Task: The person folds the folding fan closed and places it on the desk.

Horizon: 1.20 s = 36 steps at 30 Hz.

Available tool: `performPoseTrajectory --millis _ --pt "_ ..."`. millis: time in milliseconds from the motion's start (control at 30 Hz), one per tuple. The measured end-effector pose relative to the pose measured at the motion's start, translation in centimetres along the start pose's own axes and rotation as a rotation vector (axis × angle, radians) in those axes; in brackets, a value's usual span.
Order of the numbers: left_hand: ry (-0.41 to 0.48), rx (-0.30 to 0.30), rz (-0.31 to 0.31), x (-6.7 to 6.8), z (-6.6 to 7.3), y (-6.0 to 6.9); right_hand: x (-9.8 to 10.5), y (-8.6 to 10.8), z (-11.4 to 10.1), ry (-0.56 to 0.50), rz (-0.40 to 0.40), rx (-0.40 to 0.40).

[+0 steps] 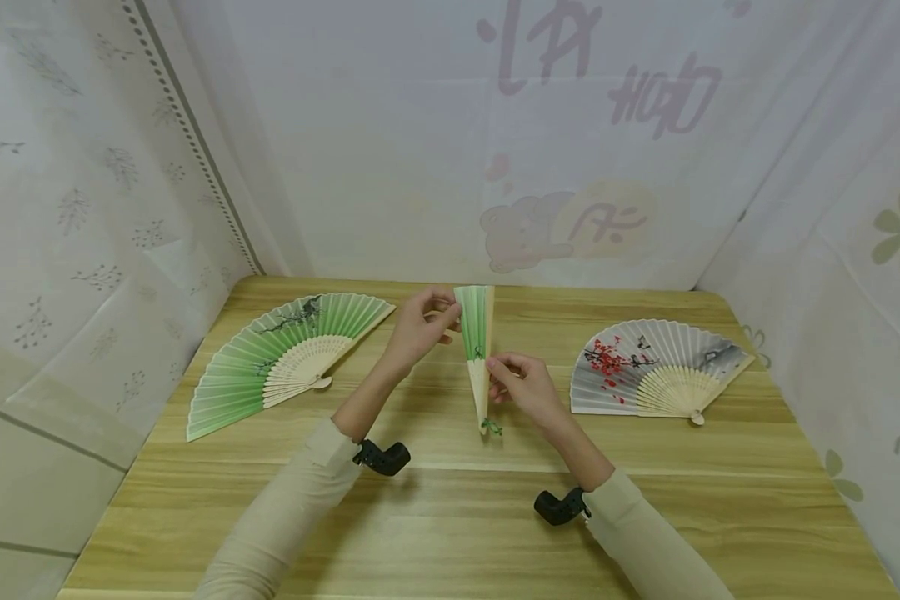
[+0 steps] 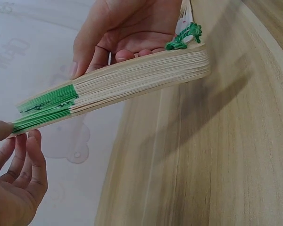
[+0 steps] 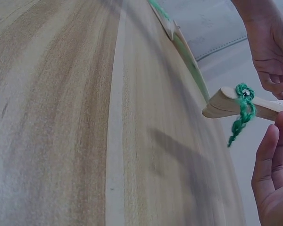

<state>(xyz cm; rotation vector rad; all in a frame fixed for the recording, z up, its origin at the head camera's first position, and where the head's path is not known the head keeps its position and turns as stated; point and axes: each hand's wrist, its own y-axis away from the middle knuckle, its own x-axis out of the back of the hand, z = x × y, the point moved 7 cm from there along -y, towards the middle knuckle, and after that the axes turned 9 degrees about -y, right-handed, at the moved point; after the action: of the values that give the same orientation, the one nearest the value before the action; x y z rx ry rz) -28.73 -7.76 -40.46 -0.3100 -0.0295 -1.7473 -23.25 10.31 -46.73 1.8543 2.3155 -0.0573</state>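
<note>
A green folding fan [image 1: 476, 333], nearly folded, is held above the table between my two hands, its narrow pivot end toward me. My left hand [image 1: 420, 327] pinches the far green end between thumb and fingers. On the other side, my right hand [image 1: 523, 385] grips the pale wooden guard near mid-length, its thumb on the edge in the left wrist view. Stacked ribs and pleats [image 2: 141, 75] show edge-on there. A green braided cord [image 3: 244, 113] hangs from the pivot end in the right wrist view.
An open green fan [image 1: 236, 379] with a dark branch pattern lies at the left of the wooden table [image 1: 450, 533]. To the right lies an open white-grey fan [image 1: 622, 362] with red blossoms. Printed cloth [image 1: 390, 167] stands behind the table and at both sides.
</note>
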Motion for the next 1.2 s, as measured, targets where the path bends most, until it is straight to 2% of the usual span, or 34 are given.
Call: performPoseTrajectory --millis 533,1200 --pt "-0.041 -0.007 0.001 0.02 -0.17 0.16 -0.08 0.15 0.18 -0.013 -0.024 0.004" --pt "-0.039 -0.022 0.013 -0.11 -0.37 0.16 -0.21 0.61 -0.25 -0.009 -0.077 0.044"
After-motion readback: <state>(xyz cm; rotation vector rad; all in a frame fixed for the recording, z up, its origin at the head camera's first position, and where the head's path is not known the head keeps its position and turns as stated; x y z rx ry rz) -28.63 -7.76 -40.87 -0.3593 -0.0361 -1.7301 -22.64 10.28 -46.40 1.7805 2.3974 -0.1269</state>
